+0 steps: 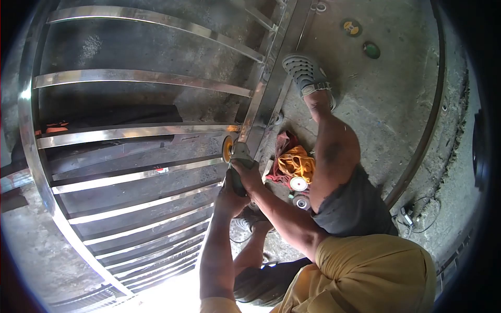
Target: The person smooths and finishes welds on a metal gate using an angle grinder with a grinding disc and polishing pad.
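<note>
My right hand is wrapped round the head end of an angle grinder. Lower on its green body, my left hand has its fingers closed round the grip. A yellow-orange disc faces the metal frame, close to where one shiny crossbar meets the long side rail. An orange-yellow glow shows on the end of that bar beside the disc. Part of the grinder's body is hidden behind my fingers.
Yellow and red cloths lie by my leg, with a white-centred disc and a grey wheel beside them. A yellow-and-black disc and a green disc are on the concrete floor. At right runs a cable.
</note>
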The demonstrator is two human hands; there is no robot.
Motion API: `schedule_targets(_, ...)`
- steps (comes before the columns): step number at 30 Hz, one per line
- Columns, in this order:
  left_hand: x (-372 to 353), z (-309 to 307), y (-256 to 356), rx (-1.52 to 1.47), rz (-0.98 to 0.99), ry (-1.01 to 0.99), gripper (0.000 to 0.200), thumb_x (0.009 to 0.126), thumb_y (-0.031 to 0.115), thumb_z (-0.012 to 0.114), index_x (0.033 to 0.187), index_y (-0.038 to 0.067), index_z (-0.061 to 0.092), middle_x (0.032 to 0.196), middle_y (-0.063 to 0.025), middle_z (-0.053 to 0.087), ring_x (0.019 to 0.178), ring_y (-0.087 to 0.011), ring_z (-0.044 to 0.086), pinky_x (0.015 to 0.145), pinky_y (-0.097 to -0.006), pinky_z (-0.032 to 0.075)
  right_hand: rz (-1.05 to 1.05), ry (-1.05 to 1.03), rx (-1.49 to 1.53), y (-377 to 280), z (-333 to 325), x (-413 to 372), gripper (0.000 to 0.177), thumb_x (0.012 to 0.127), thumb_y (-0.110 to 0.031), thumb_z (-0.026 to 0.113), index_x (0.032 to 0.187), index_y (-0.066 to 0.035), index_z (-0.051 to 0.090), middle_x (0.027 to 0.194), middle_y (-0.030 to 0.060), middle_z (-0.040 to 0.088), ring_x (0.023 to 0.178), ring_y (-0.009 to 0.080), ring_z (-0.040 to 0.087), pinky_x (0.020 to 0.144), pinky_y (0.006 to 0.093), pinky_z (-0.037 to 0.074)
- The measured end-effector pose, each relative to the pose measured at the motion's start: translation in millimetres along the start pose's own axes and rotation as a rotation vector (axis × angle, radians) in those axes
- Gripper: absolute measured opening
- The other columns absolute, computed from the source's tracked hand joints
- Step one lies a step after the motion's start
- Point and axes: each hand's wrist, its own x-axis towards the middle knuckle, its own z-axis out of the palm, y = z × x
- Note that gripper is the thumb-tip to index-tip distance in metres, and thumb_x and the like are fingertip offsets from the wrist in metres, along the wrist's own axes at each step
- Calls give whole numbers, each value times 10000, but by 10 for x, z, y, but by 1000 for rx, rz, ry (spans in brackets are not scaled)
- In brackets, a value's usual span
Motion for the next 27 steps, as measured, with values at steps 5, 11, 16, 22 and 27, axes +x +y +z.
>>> schedule_targets(5,24,55,9,51,51,72,1124,673,314,809,1564,112,155,1228,-267,620,1114,-418,625,907,-472,523,-61,-19,187,-74,-42,-42,746,829,-328,808,1335,-1,370,1155,129,569,1010,205,589,838,347,532)
schedule_targets(11,329,-142,210,104,123,24,1127,684,379,790,1572,144,137,1217,-266,617,1080,-413,641,921,-481,529,-142,19,246,-414,9,107,839,788,-402,835,1325,45,372,1190,154,568,1059,207,576,915,328,491)
schedule_targets(16,304,-30,108,122,123,48,1147,676,350,811,1562,80,134,1183,-280,632,1071,-412,645,893,-478,534,-167,-8,247,-291,-30,132,834,793,-404,831,1334,36,373,1200,153,563,1057,209,577,911,328,492)
schedule_targets(22,235,-33,320,105,73,58,1141,670,351,824,1556,74,160,1138,-273,641,1054,-420,646,873,-481,536,-138,-95,260,-389,-135,167,786,808,-390,819,1322,31,399,1183,139,578,1047,208,586,899,333,500)
schedule_targets(27,274,-62,310,172,67,28,1174,696,392,787,1579,121,62,1171,-283,640,1121,-437,619,947,-482,509,-135,-73,282,-337,-95,288,725,828,-329,804,1324,0,389,1167,129,576,1005,198,598,842,338,529)
